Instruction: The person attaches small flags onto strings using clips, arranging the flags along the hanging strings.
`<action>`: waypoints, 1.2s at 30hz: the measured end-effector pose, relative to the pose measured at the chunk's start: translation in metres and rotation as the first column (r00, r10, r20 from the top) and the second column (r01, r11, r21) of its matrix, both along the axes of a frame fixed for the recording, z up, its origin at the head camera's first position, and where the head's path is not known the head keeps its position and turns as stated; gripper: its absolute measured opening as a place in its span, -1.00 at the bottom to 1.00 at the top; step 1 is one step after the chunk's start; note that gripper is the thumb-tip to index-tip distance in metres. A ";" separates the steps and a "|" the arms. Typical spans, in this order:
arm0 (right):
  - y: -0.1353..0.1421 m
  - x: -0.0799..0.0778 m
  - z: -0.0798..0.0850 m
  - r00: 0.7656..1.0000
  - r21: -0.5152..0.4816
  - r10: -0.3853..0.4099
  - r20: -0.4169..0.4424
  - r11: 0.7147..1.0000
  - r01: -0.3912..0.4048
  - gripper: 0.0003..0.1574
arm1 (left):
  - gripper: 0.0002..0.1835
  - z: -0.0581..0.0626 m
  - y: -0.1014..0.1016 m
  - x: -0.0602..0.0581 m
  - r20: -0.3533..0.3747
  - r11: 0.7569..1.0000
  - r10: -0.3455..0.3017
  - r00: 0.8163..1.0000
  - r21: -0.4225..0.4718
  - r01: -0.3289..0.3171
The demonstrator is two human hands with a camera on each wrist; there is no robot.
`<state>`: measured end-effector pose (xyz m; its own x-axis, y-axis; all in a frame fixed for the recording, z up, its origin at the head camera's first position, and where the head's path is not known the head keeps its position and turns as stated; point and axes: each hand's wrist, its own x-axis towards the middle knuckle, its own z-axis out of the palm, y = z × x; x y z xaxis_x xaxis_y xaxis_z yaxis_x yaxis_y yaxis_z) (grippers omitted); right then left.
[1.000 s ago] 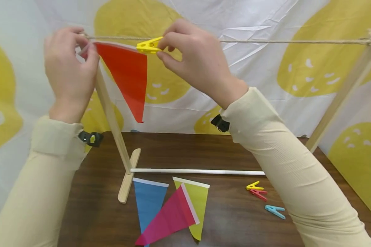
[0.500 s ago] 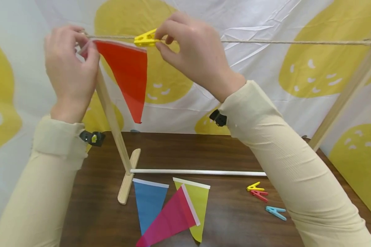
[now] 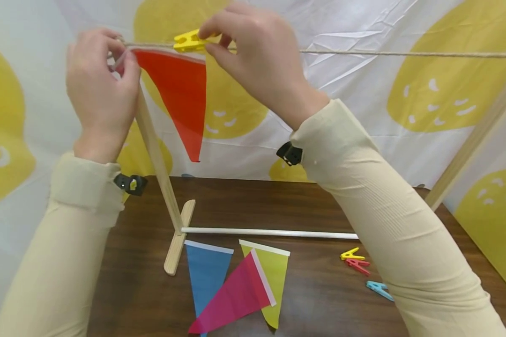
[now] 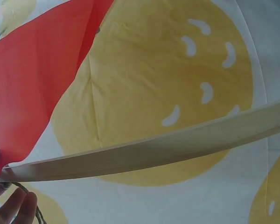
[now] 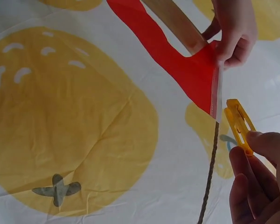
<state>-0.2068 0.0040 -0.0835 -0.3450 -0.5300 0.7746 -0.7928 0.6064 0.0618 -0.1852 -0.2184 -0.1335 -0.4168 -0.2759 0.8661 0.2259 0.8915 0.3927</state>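
A red pennant (image 3: 181,93) with a white top strip hangs along the twine (image 3: 362,53). My left hand (image 3: 103,84) pinches its left corner against the twine, close to the top of the left wooden post (image 3: 153,140). My right hand (image 3: 257,56) pinches a yellow clothespin (image 3: 189,41) by its handle ends. In the head view the clothespin overlaps the twine just above the pennant's strip. Seen from the right wrist, the yellow clothespin (image 5: 239,127) is beside the free corner of the red pennant (image 5: 189,74), a small gap apart.
Blue (image 3: 208,269), pink (image 3: 236,299) and yellow-green (image 3: 271,271) pennants lie overlapping on the dark wooden table (image 3: 312,290). To their right lie yellow (image 3: 352,254), red (image 3: 357,266) and light blue (image 3: 379,290) clothespins. A white rod (image 3: 270,232) runs between the posts.
My right hand has moved up and to the left with the yellow clothespin, from the pennant's right corner to above its strip. The left hand keeps its pinch.
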 end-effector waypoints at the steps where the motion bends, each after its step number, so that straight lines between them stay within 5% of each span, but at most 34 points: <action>1: -0.001 0.000 0.000 1.000 0.005 0.000 -0.004 1.000 0.000 -0.69 | -0.65 0.000 0.000 0.000 0.002 1.000 0.004 1.000 0.002 -0.004; 19: -0.018 0.000 0.000 0.999 0.014 -0.028 0.015 1.000 0.028 -0.66 | -0.68 -0.003 0.002 -0.003 0.000 1.000 0.004 1.000 -0.010 -0.004; 36: -0.031 0.004 0.000 0.991 0.157 -0.125 0.042 0.981 0.117 -0.65 | -0.66 -0.003 -0.001 0.002 0.006 1.000 0.016 1.000 -0.022 -0.016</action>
